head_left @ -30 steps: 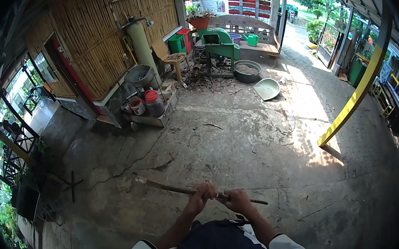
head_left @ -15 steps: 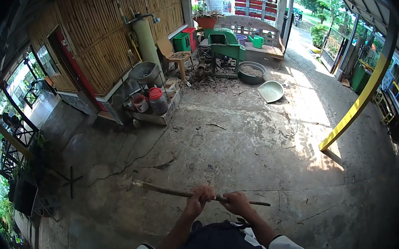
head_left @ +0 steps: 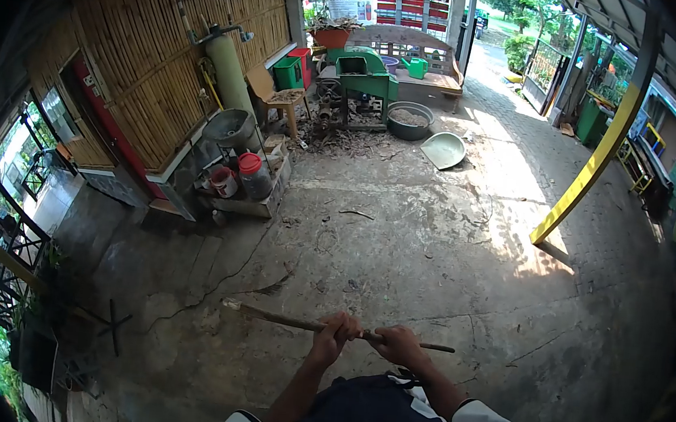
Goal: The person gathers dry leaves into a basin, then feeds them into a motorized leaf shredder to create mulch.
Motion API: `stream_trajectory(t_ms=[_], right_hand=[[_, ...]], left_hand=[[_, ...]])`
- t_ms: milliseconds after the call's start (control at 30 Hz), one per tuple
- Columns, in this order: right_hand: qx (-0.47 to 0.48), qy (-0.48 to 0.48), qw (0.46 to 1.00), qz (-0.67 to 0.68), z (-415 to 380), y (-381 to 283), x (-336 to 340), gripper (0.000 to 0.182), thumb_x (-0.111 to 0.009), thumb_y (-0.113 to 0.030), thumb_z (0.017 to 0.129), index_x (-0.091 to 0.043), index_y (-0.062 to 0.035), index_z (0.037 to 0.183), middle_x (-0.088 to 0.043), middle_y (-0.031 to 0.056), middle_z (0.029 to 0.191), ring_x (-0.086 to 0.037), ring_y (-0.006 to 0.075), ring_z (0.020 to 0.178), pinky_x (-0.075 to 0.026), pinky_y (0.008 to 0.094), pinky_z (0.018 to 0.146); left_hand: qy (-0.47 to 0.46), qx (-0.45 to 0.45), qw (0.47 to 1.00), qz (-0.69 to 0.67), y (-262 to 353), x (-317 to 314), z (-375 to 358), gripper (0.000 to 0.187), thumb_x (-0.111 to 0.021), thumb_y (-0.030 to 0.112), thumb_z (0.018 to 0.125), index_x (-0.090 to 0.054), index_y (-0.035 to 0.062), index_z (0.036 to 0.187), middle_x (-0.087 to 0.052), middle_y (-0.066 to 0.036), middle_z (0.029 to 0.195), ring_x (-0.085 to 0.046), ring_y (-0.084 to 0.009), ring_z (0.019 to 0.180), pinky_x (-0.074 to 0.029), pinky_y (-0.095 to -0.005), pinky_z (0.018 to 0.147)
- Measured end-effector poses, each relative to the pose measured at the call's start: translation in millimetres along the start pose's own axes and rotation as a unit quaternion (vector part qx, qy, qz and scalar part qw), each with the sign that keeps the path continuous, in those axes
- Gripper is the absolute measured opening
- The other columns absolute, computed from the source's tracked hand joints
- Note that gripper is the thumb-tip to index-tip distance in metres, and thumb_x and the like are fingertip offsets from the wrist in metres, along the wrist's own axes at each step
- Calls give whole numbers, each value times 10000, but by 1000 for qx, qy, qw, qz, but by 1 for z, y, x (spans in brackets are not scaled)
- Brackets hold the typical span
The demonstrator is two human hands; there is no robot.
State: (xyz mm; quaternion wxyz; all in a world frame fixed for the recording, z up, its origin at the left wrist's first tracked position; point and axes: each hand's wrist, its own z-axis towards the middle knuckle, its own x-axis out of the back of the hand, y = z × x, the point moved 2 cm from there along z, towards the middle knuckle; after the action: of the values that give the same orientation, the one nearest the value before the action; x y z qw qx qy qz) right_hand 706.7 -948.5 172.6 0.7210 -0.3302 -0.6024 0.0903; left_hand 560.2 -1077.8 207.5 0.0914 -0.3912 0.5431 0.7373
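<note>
A long wooden stick (head_left: 279, 318) lies roughly level across the front of my body, its pale broken end pointing left and its thin dark end to the right. My left hand (head_left: 334, 334) is wrapped around it near the middle. Just to the right, my right hand (head_left: 398, 345) also grips the stick, with a short stretch of wood showing between the two hands. Below the stick are my dark clothing and white-and-dark sleeves.
A green machine (head_left: 364, 83) stands among dry leaves, beside a dark basin (head_left: 409, 122) and a pale dustpan-like scoop (head_left: 444, 151). A yellow post (head_left: 590, 174) rises at right. Red-lidded containers (head_left: 253, 174) sit on a low ledge at left. A small stick (head_left: 356, 214) lies on the concrete floor.
The view has shifted slightly, so the surroundings sit a little farther left. Both hands keep their hold on the stick, which has barely moved.
</note>
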Motion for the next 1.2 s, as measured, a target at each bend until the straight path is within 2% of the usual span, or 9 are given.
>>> stream_trajectory(t_ms=[133, 200, 367, 633, 900, 1133, 1200], right_hand=[[-24, 14, 1000, 0, 3, -13, -15, 267, -689, -318, 870, -643, -72, 779, -638, 177, 689, -659, 408, 717, -490, 518, 642], [-8, 60, 998, 26, 3, -21, -23, 290, -713, -300, 863, -614, -62, 730, -599, 183, 636, -626, 417, 648, -460, 519, 597], [-45, 37, 998, 22, 1, -40, -34, 260, -697, -295, 863, -640, -55, 780, -639, 190, 692, -652, 420, 707, -492, 523, 651], [0, 11, 1000, -16, 27, -58, -46, 269, -687, -322, 873, -633, -75, 779, -629, 181, 678, -646, 420, 704, -490, 533, 651], [-4, -35, 999, -5, 47, -68, -43, 268, -690, -323, 877, -644, -72, 794, -638, 177, 692, -653, 411, 714, -495, 526, 664], [37, -67, 997, 13, 66, -42, -44, 256, -688, -304, 881, -656, -55, 832, -649, 170, 716, -661, 408, 736, -503, 518, 679], [35, -56, 998, 8, 75, -26, -43, 249, -695, -306, 866, -653, -63, 829, -651, 170, 712, -666, 405, 741, -508, 516, 675]], left_hand=[[-24, 10, 1000, -2, 14, 11, 0, 472, -392, 249, 1097, -386, 92, 653, -325, -9, 597, -373, -170, 609, -436, -387, 690], [-34, 19, 999, -7, 17, 20, -1, 472, -392, 250, 1098, -387, 92, 653, -320, -8, 596, -369, -169, 605, -434, -386, 687], [-49, 45, 998, -9, 27, 36, -9, 475, -390, 257, 1098, -380, 93, 652, -309, -4, 596, -361, -167, 601, -429, -383, 685], [21, 3, 999, -31, 47, 62, -23, 475, -389, 268, 1096, -356, 105, 651, -289, 2, 600, -347, -165, 594, -427, -385, 694], [50, -7, 998, -38, 53, 77, -23, 480, -347, 313, 1101, -302, 127, 661, -254, -3, 599, -330, -184, 612, -411, -402, 682], [83, -20, 996, -31, 44, 82, -8, 491, -331, 334, 1105, -301, 129, 660, -247, 1, 600, -329, -182, 610, -422, -411, 708], [83, -24, 996, -34, 39, 79, 7, 487, -349, 323, 1103, -311, 123, 661, -285, -5, 607, -359, -188, 628, -410, -402, 697]])
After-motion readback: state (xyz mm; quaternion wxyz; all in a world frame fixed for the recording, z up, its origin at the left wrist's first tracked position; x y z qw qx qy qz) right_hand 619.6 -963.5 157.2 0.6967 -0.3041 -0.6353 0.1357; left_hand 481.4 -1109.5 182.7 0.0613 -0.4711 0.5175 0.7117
